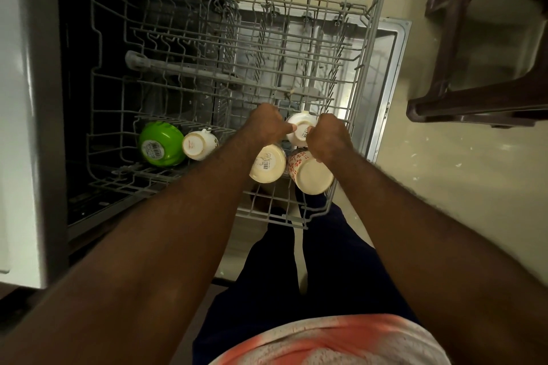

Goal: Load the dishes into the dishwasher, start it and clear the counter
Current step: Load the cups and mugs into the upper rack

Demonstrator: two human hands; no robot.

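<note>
The grey wire upper rack (364, 74) is pulled out of the open dishwasher. A white cup (300, 131) lies upside down near the rack's right side. My left hand (265, 121) and my right hand (329, 139) both grip this cup from either side. Just in front of it sit a cream cup (267, 167) and a cup with a red flower pattern (310, 172), both inverted. At the rack's left are a green bowl (161, 142) and a small white cup (198, 144), also bottom up.
The lowered dishwasher door (385, 68) lies beneath the rack. A dark brown plastic stool (462, 109) stands on the pale floor to the right. The white dishwasher side panel (26, 127) is on the left. Most of the rack's far half holds nothing.
</note>
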